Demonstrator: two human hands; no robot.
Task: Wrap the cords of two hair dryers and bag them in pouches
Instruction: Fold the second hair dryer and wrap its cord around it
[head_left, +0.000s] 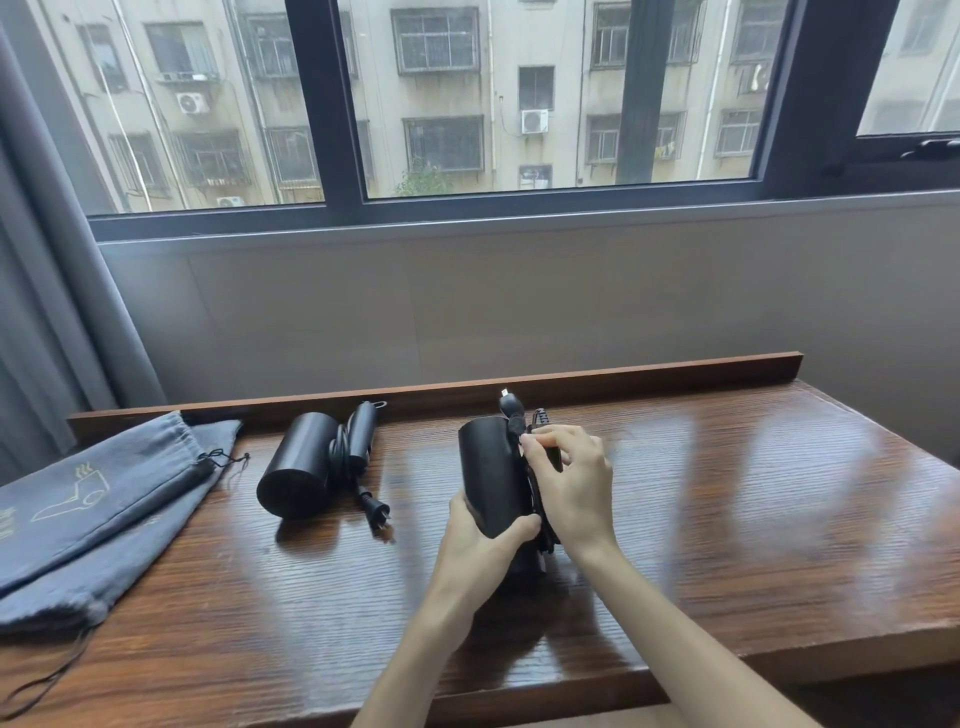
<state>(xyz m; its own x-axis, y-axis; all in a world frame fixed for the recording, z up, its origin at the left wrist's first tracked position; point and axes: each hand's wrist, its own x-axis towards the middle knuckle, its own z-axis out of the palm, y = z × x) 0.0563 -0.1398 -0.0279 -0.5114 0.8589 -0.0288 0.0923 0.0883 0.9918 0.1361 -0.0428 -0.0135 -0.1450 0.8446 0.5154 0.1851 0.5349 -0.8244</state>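
On the wooden counter (727, 519), both hands are busy with one black hair dryer (488, 475), held upright just above the surface near the middle. The left hand (480, 545) grips the lower end of its barrel, thumb curled across the front. The right hand (571, 483) closes over the dryer's folded handle side, fingers pressing the bundled cord (540, 499) against the body. The plug (506, 402) sticks up above the barrel's far end; exactly how the cord is looped under the right fingers is hard to make out, as the fingers cover it.

To the left, well apart from the hands, the second hair dryer (301, 470) lies on its side on the counter, its cord coiled (340, 452) between barrel and folded handle, with its plug end (376, 514) trailing toward the near edge.

At the far left lie two grey drawstring pouches (104, 499), flat and overlapping, the upper one printed with a dryer outline. Their dark drawstrings (223, 460) rest loose on the fabric and wood.

Behind the counter a window (519, 104) looks onto an apartment block, with a grey curtain (47, 260) at left.
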